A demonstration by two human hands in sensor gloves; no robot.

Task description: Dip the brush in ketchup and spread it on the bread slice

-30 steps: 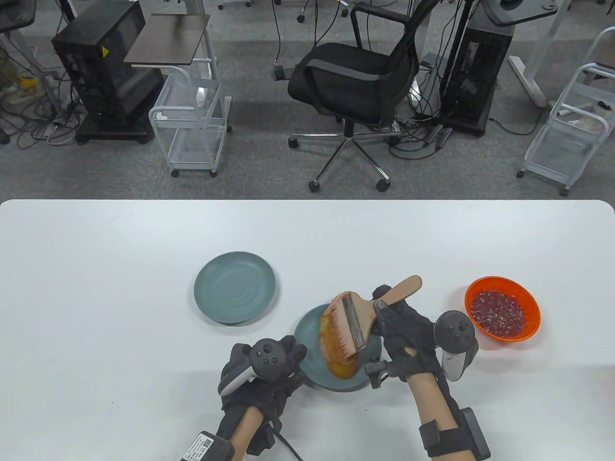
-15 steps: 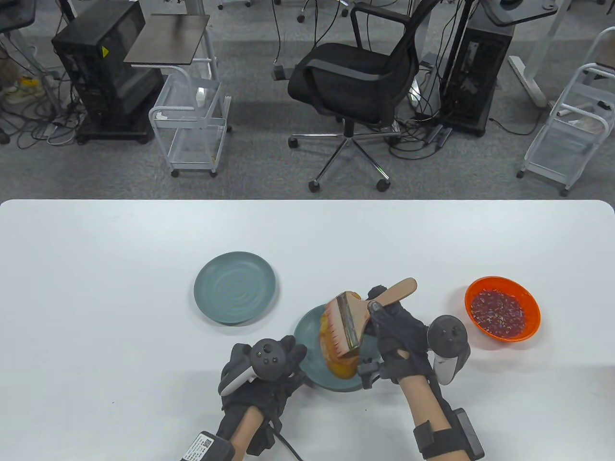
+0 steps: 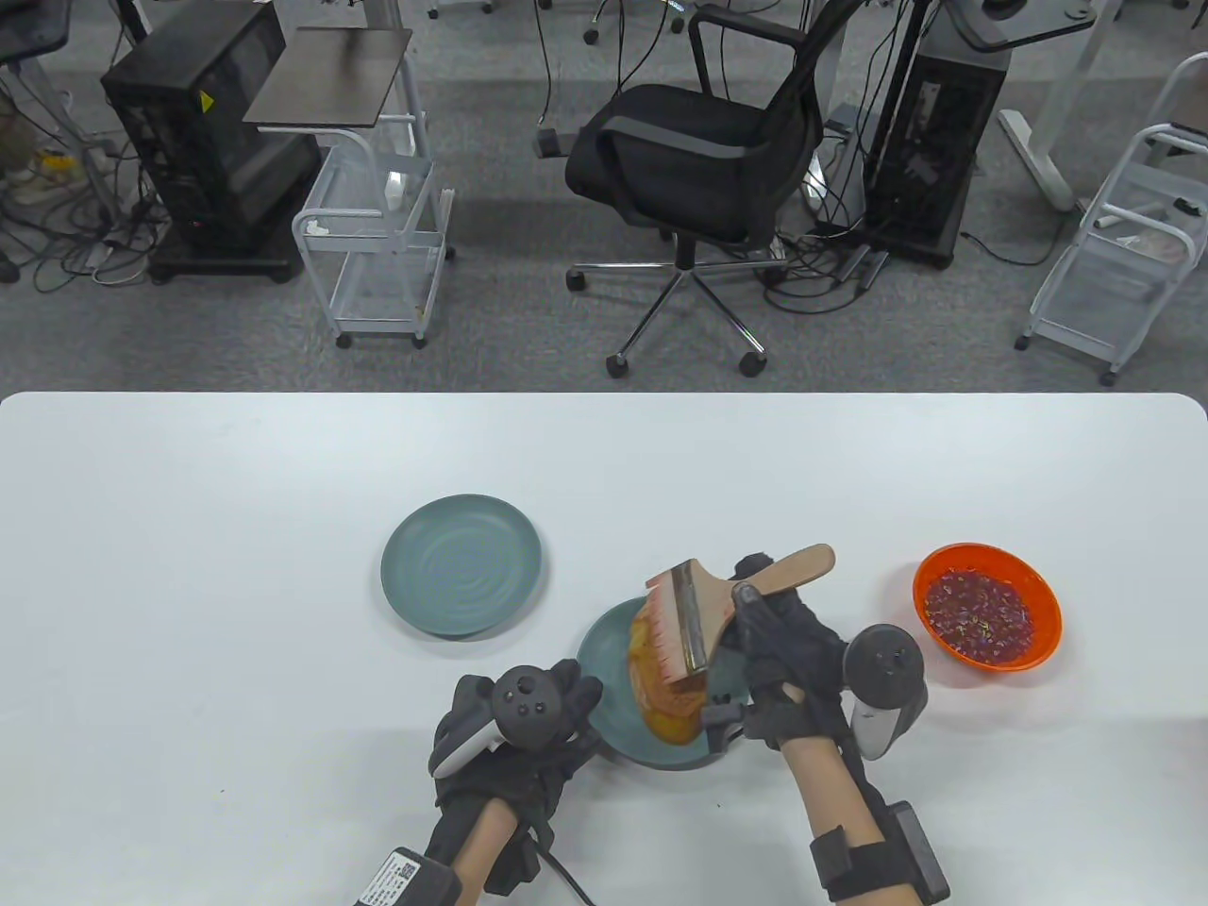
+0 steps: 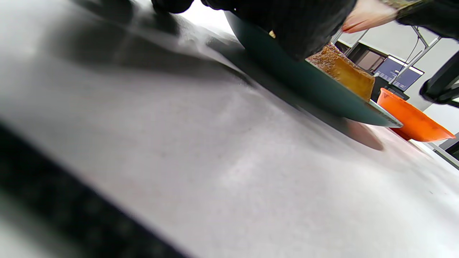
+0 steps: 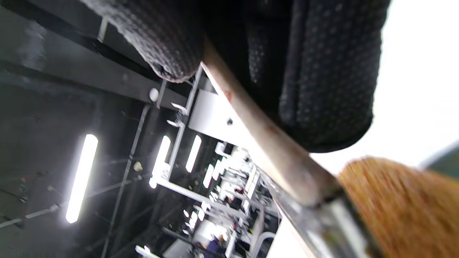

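My right hand (image 3: pixel 783 651) grips the wooden handle of a wide brush (image 3: pixel 694 613). Its red-stained bristles rest on the upper part of the bread slice (image 3: pixel 665 708). The bread lies on a teal plate (image 3: pixel 599 651) near the table's front. My left hand (image 3: pixel 538 717) holds this plate at its left rim. The left wrist view shows the plate (image 4: pixel 304 86), the bread (image 4: pixel 344 73) and the orange bowl (image 4: pixel 412 120) from low down. The right wrist view shows gloved fingers (image 5: pixel 322 71) around the handle (image 5: pixel 265 143) above the bristles (image 5: pixel 401 208). The orange bowl of ketchup (image 3: pixel 986 607) stands to the right of my right hand.
A second teal plate (image 3: pixel 461 564) lies to the left and further back, with nothing on it. The white table (image 3: pixel 236 566) stretches wide on both sides. An office chair (image 3: pixel 694 151) and carts stand beyond its far edge.
The brush slid a little left across the bread, then back right, with its bristle end now slightly higher up the slice. My left hand and the plate have not moved.
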